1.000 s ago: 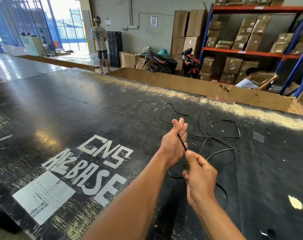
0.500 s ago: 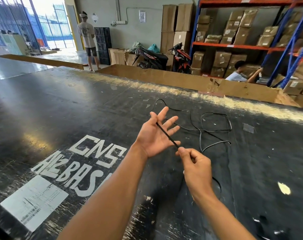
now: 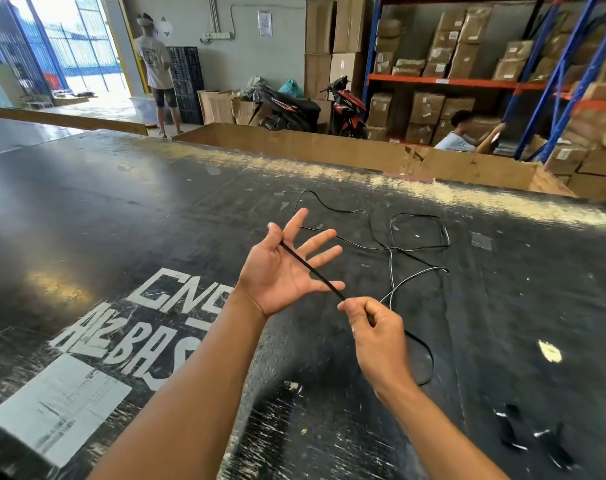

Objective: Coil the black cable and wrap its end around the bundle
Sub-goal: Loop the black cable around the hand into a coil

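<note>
A thin black cable (image 3: pixel 420 246) lies in loose loops on the black table (image 3: pixel 128 216), beyond my hands. My left hand (image 3: pixel 281 271) is held palm up with the fingers spread, and the cable's straight end runs across the palm from between thumb and index finger. My right hand (image 3: pixel 374 327) pinches that same stretch of cable just right of the left palm, fingers closed on it. From the right hand the cable drops in a loop to the table and trails off to the loops.
White painted lettering (image 3: pixel 145 317) and a white label (image 3: pixel 59 407) mark the table at the left. A cardboard wall (image 3: pixel 329 150) borders the far edge. Beyond stand two motorbikes, shelves of boxes, one standing person (image 3: pixel 156 71) and one seated person (image 3: pixel 461 133).
My left hand has turned palm up and spread its fingers wide. The right hand has drawn back to the right along the cable, so a longer straight stretch spans the palm.
</note>
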A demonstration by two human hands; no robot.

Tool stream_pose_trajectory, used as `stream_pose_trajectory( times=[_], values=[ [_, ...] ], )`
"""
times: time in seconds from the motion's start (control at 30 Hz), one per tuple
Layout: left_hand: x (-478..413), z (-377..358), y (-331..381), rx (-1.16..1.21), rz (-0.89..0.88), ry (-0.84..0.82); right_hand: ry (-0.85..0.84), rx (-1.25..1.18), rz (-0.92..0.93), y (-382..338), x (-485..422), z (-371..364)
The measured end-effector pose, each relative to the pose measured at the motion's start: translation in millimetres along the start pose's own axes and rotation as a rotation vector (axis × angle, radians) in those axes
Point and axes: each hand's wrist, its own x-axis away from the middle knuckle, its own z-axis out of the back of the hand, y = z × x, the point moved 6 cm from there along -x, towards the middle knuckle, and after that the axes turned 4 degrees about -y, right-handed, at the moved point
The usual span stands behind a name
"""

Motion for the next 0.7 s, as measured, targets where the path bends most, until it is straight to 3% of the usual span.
stream_pose_trajectory(
  times=[0.17,0.43,0.6,0.7],
  values=[
    [9.8,-12.0,1.6,-0.026,0.073,-0.072,-0.182,0.17,-0.004,21.4,-4.0,-0.3],
    [46.5,-29.2,-9.1,-0.278,0.529,-0.263,-0.506,0.942,0.298,-10.4,-48.0,21.1],
    [68.7,-15.3,-36.3,-0.411,0.753,-0.197,-0.536,1.256,0.413,-54.3,-83.0,24.4],
    [78.1,0.1,-46.3,-0.412,0.769,-0.109,-0.48,1.256,0.452,-84.9,-99.3,28.0]
  ],
)
